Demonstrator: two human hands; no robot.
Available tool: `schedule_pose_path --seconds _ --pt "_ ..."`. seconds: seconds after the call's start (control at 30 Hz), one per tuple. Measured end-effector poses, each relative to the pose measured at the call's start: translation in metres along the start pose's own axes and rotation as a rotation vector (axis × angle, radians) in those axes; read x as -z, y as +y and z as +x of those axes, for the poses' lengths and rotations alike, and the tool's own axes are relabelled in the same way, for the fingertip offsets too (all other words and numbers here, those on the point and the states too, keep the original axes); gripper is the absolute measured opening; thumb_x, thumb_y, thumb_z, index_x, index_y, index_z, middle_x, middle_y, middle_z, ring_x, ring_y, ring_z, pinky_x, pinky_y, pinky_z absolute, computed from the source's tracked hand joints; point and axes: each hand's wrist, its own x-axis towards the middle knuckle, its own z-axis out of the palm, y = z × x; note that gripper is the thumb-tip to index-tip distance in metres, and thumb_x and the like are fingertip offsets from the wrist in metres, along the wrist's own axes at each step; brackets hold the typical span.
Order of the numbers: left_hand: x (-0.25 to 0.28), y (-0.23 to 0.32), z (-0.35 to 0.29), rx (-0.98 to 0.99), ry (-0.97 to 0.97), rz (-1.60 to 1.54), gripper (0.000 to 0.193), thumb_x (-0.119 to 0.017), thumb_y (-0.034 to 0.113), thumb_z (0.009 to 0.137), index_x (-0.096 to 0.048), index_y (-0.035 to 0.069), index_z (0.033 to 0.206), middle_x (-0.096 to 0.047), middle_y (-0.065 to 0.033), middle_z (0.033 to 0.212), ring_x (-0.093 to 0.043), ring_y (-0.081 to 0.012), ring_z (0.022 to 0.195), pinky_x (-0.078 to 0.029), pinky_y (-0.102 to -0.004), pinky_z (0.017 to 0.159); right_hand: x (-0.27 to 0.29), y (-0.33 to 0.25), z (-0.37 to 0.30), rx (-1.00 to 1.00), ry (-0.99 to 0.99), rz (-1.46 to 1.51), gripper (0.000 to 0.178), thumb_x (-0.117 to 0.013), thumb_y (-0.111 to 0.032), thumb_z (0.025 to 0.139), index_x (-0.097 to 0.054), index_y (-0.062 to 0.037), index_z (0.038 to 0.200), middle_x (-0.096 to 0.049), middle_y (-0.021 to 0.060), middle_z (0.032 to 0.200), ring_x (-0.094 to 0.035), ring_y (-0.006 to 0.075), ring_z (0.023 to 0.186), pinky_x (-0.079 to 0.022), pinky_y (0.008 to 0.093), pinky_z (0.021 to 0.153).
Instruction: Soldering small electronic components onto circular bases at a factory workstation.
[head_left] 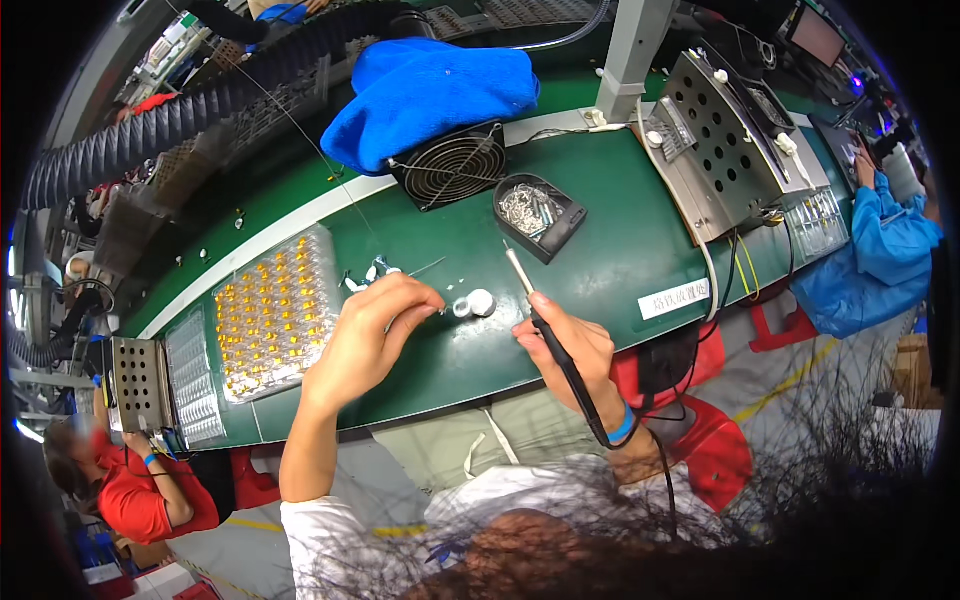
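My right hand (575,350) is closed round the black handle of a soldering iron (565,365), its metal tip pointing up and away over the green bench (400,395). My left hand (375,330) hangs over the bench with thumb and forefinger pinched together. Whatever may be between those fingertips is too small to make out. Close to them, on the bench, are a white round piece (482,302) and a small clear ring-like piece (461,307). Beyond my left hand lie small white-and-dark parts (372,272) and a thin metal rod (430,267).
A clear tray (322,262) of yellow parts stands left. Farther off are a black bin (568,222) of small metal parts and a fan (452,165) under blue cloth (430,95). A perforated metal box (715,135) stands right. Co-workers sit at both sides; a cable trails from the iron.
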Motion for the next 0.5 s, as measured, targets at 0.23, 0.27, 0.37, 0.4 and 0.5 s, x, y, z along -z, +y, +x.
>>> schedule_pose_path --seconds 0.23,0.27,0.37,0.4,0.5 --pt "-0.016 -0.015 0.01 -0.199 0.023 -0.109 0.02 -0.074 -0.009 0.083 -0.074 0.0 0.101 -0.073 -0.0116 0.103 -0.072 -0.0284 0.094 -0.058 -0.0362 0.082 0.004 -0.002 -0.005 -0.037 0.083 -0.053 0.046 -0.072 -0.003 0.095 -0.058 0.0072 0.138 -0.076 0.0151 0.082 -0.074 0.0225 0.068 -0.058 0.0318 0.066" --pt "-0.018 -0.019 0.01 -0.225 -0.024 -0.165 0.02 -0.075 -0.009 0.083 -0.075 0.0 0.1 -0.074 -0.0116 0.104 -0.072 -0.0289 0.095 -0.059 -0.0362 0.084 0.004 -0.002 -0.005 -0.04 0.079 -0.056 0.046 -0.072 -0.003 0.095 -0.058 0.0072 0.138 -0.076 0.0151 0.082 -0.074 0.0225 0.068 -0.058 0.0318 0.066" --pt "-0.03 -0.027 0.007 -0.138 -0.027 -0.152 0.02 -0.075 -0.009 0.083 -0.074 -0.001 0.101 -0.073 -0.012 0.106 -0.072 -0.0288 0.095 -0.059 -0.0362 0.083 0.003 -0.003 -0.004 -0.053 0.061 -0.028 0.049 -0.07 -0.003 0.097 -0.055 0.0064 0.142 -0.077 0.0152 0.084 -0.071 0.0209 0.065 -0.057 0.0307 0.064" --pt "-0.034 -0.027 0.007 -0.134 -0.025 -0.159 0.02 -0.075 -0.009 0.083 -0.074 -0.001 0.101 -0.073 -0.012 0.106 -0.072 -0.0288 0.095 -0.059 -0.0362 0.083 0.003 -0.005 -0.003 -0.069 0.03 0.0 0.044 -0.068 -0.002 0.097 -0.056 0.0059 0.139 -0.077 0.0155 0.086 -0.069 0.0196 0.064 -0.056 0.0302 0.062" --pt "-0.042 -0.027 0.008 -0.105 -0.06 -0.13 0.02 -0.074 -0.01 0.084 -0.075 -0.001 0.101 -0.073 -0.0114 0.107 -0.071 -0.0281 0.095 -0.059 -0.0365 0.082 0.001 -0.002 -0.001 -0.053 -0.034 0.011 0.034 -0.066 -0.001 0.099 -0.058 0.0045 0.132 -0.078 0.0158 0.092 -0.066 0.0179 0.062 -0.055 0.0295 0.061"
